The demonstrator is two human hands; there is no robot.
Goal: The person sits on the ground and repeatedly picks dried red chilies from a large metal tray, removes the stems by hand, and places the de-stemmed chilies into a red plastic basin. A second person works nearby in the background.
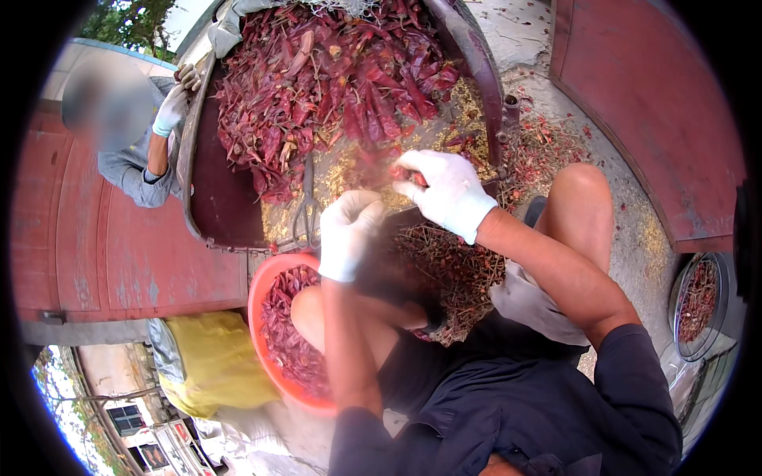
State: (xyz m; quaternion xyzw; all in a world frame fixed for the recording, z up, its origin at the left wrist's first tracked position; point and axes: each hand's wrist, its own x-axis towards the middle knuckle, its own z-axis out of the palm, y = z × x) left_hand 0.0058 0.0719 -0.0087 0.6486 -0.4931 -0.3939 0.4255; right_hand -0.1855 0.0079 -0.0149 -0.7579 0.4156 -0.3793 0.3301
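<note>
In a white glove, my right hand (pixel 451 190) pinches a dried red chili (pixel 414 176) over the near edge of the cart bed. My left hand (pixel 349 230), also gloved and slightly blurred, is beside it with fingers curled closed; what it holds, if anything, is hidden. Beyond both hands a large heap of dried red chilies (pixel 341 95) fills the cart bed, with yellow seeds (pixel 468 107) scattered around. Metal scissors (pixel 308 198) lie on the bed just beyond my left hand. Below my hands is a pile of dry stems (pixel 456 274).
An orange-red basin (pixel 255 313) of chilies stands by my left leg. A co-worker's gloved hand (pixel 171 109) is at the cart's left wall (pixel 190 174). A yellow sack (pixel 214 361) lies lower left. At far right sits a round container (pixel 718 317) of stems, below a red metal door (pixel 659 103).
</note>
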